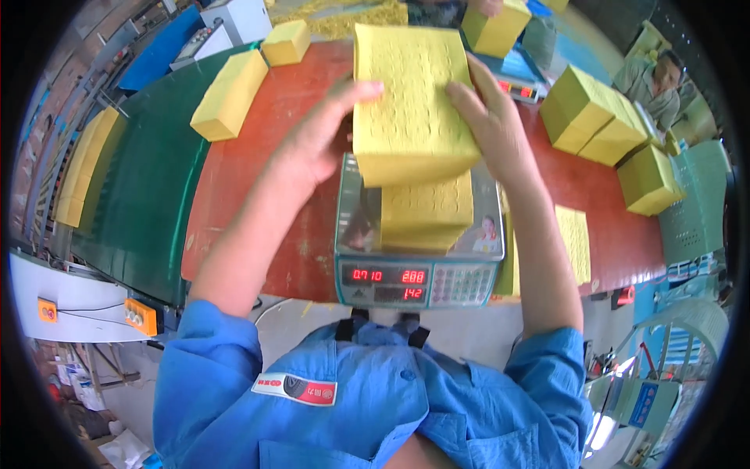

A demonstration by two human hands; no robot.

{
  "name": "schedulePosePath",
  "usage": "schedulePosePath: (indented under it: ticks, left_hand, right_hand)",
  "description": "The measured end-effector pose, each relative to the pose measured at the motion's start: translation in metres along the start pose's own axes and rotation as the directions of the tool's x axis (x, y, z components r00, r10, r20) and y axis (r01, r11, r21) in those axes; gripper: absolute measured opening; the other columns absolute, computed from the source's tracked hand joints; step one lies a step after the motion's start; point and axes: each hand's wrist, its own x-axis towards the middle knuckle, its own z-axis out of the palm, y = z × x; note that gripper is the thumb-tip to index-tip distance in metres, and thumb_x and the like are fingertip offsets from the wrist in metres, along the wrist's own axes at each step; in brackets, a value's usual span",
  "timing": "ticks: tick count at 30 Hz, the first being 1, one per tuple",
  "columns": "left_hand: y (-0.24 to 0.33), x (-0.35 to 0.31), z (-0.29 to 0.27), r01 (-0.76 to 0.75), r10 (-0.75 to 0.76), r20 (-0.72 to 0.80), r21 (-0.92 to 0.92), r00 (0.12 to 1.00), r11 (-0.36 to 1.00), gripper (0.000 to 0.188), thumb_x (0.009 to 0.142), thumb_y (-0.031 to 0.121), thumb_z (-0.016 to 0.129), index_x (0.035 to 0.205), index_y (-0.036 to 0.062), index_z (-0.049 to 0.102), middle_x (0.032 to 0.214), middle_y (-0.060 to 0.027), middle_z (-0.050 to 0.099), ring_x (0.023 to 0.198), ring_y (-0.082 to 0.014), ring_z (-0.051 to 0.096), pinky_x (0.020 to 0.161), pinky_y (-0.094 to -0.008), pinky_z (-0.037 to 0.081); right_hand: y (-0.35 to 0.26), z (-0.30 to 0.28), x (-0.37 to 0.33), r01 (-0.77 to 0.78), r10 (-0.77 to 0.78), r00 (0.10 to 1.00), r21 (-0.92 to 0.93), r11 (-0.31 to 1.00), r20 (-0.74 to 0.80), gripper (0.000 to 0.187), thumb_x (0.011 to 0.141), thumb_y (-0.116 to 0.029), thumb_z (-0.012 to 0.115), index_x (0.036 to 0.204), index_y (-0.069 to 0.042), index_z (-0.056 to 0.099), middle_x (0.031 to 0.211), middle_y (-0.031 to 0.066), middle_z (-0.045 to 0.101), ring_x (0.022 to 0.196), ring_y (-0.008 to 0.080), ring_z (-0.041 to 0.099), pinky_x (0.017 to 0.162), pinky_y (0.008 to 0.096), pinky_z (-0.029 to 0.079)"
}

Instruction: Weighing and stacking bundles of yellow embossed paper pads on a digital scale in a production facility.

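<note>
yellow paper stack (410,94) in both hands' grip, above scale (418,270) on red table (258,195)

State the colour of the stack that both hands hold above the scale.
Yellow, with an embossed dotted texture on the stack; the head view shows it.

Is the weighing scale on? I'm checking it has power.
On: the scale shows lit red digits on its front display.

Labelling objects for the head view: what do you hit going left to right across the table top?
Green conveyor belt → yellow block on the belt's edge → left hand → yellow paper stack held over the scale → right hand → yellow blocks at the right.
</note>
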Motion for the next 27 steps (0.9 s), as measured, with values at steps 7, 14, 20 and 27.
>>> schedulePosePath:
  ticks: [7,14,20,27]
  left_hand:
    - [-0.009,-0.008,0.012,-0.210,0.212,-0.001,-0.127,0.977,0.969,0.086,0.081,0.025,0.071,0.152,0.0045,0.026,0.133,-0.0184,0.052,0.118,-0.0255,0.057,0.096,-0.0418,0.052]
    - [-0.006,-0.018,0.032,-0.461,0.462,-0.060,0.027,0.885,0.887,0.113,0.075,0.016,0.073,0.159,0.0036,-0.001,0.140,-0.0206,0.044,0.129,-0.0264,0.048,0.107,-0.0412,0.042]
    - [0.029,-0.029,0.048,-0.847,0.866,0.351,0.513,0.356,0.140,0.115,0.068,0.019,0.079,0.160,0.0079,0.011,0.147,-0.0225,0.034,0.132,-0.0335,0.043,0.104,-0.0438,0.040]
    - [0.028,-0.028,0.050,-0.745,0.623,0.780,0.381,-0.059,-0.548,0.077,0.082,0.042,0.074,0.146,0.0505,0.034,0.136,-0.0140,0.047,0.117,-0.0311,0.056,0.100,-0.0504,0.044]
  right_hand:
    - [-0.034,-0.005,-0.044,0.145,-0.194,0.970,-0.296,0.944,-0.146,0.051,0.087,-0.004,0.069,0.136,0.002,0.052,0.123,0.0168,0.064,0.107,0.0233,0.067,0.091,0.0339,0.054]
    - [-0.044,-0.019,-0.072,0.113,-0.216,0.921,-0.310,0.944,-0.324,0.029,0.078,0.004,0.076,0.103,-0.001,0.062,0.094,0.0081,0.066,0.082,0.0151,0.065,0.071,0.0293,0.054]
    - [-0.055,-0.057,-0.083,-0.395,0.401,0.912,0.458,0.797,0.087,0.043,0.105,-0.041,0.046,0.113,-0.001,0.061,0.098,0.0087,0.071,0.086,0.0193,0.070,0.067,0.0310,0.054]
    - [0.000,-0.050,-0.073,-0.374,0.463,0.878,0.778,0.505,0.121,0.070,0.102,-0.056,0.045,0.144,0.000,0.042,0.139,0.0162,0.054,0.124,0.0286,0.057,0.099,0.0417,0.049]
